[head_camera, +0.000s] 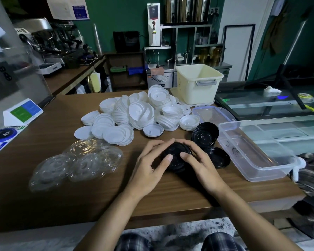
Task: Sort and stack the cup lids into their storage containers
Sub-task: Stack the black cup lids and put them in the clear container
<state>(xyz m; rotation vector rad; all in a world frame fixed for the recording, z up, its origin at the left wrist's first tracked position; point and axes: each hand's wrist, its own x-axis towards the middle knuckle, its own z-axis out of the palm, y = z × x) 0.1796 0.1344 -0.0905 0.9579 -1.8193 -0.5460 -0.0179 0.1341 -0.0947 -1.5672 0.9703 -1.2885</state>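
Black lid stack (177, 160), near the bench's (43, 196) front edge, is clasped by left grip (149, 165) and right grip (201, 165), likely to align it.

Bare left hand (149, 169) and right hand (201, 167), bare forearms (112, 220), and dark plaid trousers (132, 241) crossed with pale lines over both knees.
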